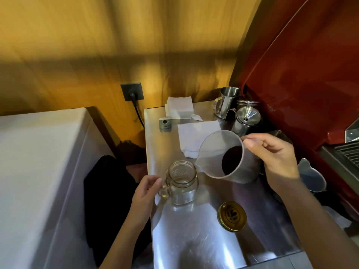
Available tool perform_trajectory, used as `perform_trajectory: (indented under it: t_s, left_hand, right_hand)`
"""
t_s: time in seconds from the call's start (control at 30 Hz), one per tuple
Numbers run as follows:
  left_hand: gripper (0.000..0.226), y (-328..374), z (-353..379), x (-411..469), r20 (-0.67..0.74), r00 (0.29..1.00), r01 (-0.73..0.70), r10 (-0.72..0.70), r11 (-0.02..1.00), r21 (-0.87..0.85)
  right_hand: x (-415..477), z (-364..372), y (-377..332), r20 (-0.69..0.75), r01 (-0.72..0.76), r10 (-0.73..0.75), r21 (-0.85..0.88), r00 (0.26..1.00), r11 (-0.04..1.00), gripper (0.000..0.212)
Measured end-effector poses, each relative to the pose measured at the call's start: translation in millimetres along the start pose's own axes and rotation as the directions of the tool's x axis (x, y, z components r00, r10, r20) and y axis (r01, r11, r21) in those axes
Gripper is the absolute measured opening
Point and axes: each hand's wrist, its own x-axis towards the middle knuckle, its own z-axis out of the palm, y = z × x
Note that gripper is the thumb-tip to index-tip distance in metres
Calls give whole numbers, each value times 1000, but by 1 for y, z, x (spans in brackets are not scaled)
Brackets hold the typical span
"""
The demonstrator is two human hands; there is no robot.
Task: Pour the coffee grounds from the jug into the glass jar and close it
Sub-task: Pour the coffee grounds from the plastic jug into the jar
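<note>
Steel table (194, 239) by a wooden wall (97, 45) — the right hand (275, 160) grips the jug (213, 150), tilted, spout just beside the open jar (182, 183), grounds (232, 161) inside the jug. The left hand (145, 191) holds the jar's handle. The lid (231, 217) lies near the jar — on the table.

The back wall (116, 35) is panelled in warm yellow-brown wood, and broad, soft shadows are cast across it in bands. A dark grey socket (132, 91) is set low in it, and a black cable (138, 115) is plugged in and run down toward the edge of the table (204, 245). The table's brushed steel top is brightened by patches of reflected light. A white cabinet (38, 171) is seen at the left, blurred, and the gap between is filled by a black mass (108, 191). The right side is taken up by a glossy red machine (310, 65), with a metal grille (347, 152) at its edge.
</note>
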Motion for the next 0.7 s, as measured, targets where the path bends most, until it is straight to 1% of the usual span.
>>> perform_trajectory:
  t_s: [0.07, 0.17, 0.23, 0.33, 0.4, 0.47, 0.5, 0.57, 0.63, 0.7]
  left_hand:
    - [17, -7, 3, -2, -28, 1000, 11, -11, 1000, -17]
    - [22, -14, 8, -2, 16, 999, 33, -33, 999, -25]
    - [22, -17, 12, -1, 40, 998, 42, -41, 999, -13]
    - [20, -17, 16, 1, 27, 999, 45, -44, 999, -17]
    - [20, -17, 17, 1, 40, 998, 51, -50, 998, -24]
    - [21, -19, 16, 2, 53, 996, 80, -78, 996, -40]
    - [21, -20, 16, 2, 53, 994, 94, -91, 995, -46]
    - [21, -22, 15, 3, 45, 994, 97, -95, 994, -44]
    - [21, -21, 15, 2, 38, 996, 77, -75, 996, -38]
    - [21, -22, 15, 2, 44, 997, 68, -66, 997, -37]
  right_hand:
    - [3, 1, -1, 52, -9, 13, -69, 999, 998, 16]
    - [11, 2, -4, 93, -16, 31, -149, 995, 989, 29]
    - [15, 4, -8, 107, 1, 17, -168, 994, 986, 26]
    - [21, 11, -16, 157, 48, -17, -195, 987, 980, 18]
    - [25, 16, -22, 206, 88, -38, -241, 978, 966, 19]
    - [29, 22, -27, 272, 131, -48, -299, 961, 945, 9]
    - [31, 24, -30, 308, 168, -58, -344, 950, 924, 9]
    - [34, 28, -32, 381, 259, -96, -403, 919, 878, 19]
    - [37, 33, -35, 434, 342, -149, -411, 888, 845, 20]
    - [39, 36, -37, 458, 381, -169, -423, 873, 822, 23]
